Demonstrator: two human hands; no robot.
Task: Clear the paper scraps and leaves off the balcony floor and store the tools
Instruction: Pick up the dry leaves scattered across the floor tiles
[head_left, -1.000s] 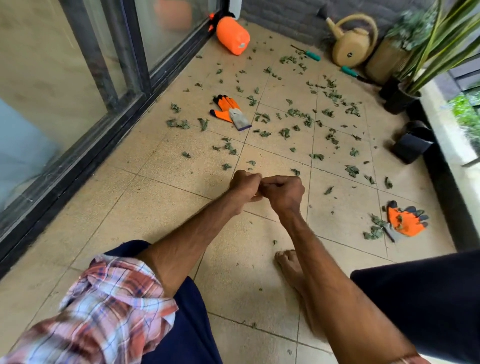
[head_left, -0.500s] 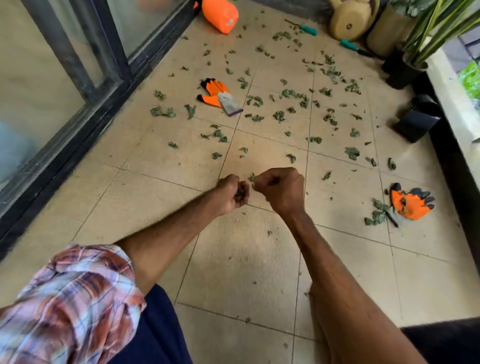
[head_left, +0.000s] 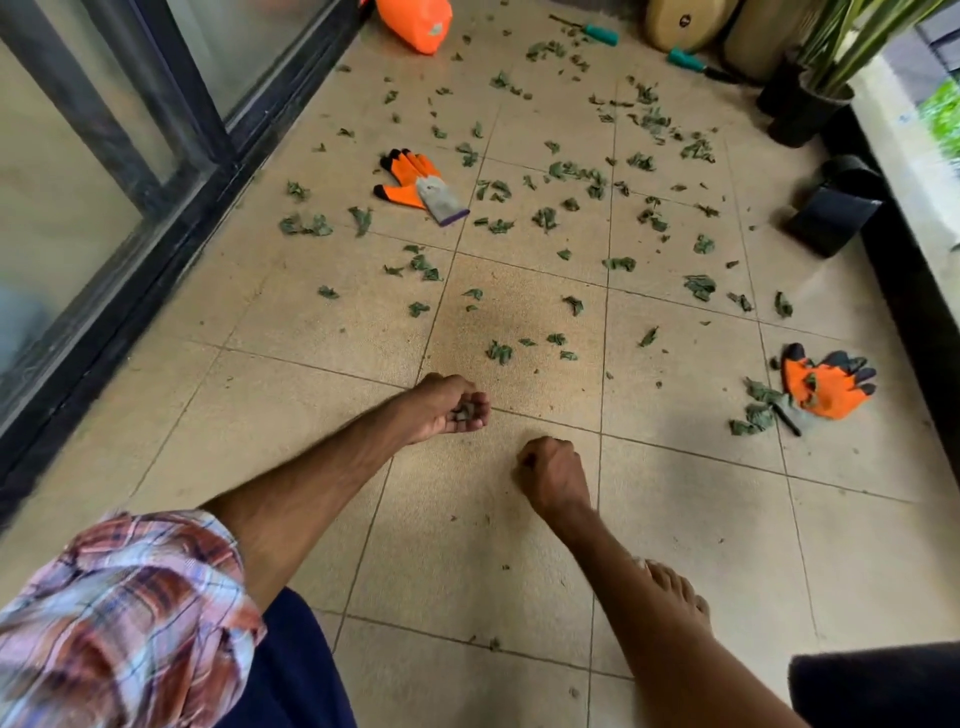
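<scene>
Left hand (head_left: 447, 408): fingers curled round a small wad of leaves (head_left: 464, 411), palm turned right, just above the floor (head_left: 467, 545). Right hand (head_left: 550, 475): balled in a fist low over the tile, knuckles up; can't tell if it holds anything. The hands are apart. More leaves are scattered over the tiles ahead, densest far right (head_left: 571, 171). One glove (head_left: 415, 182) lies near the door (head_left: 156, 156), the other glove (head_left: 826, 384) at the right by a leaf clump. Two green-handled tools (head_left: 597, 34) (head_left: 685, 60) lie at the far end, near an orange container (head_left: 415, 21). A black pot (head_left: 831, 213) is tipped over by the right wall. A bare foot (head_left: 675, 597) is under the right forearm.
</scene>
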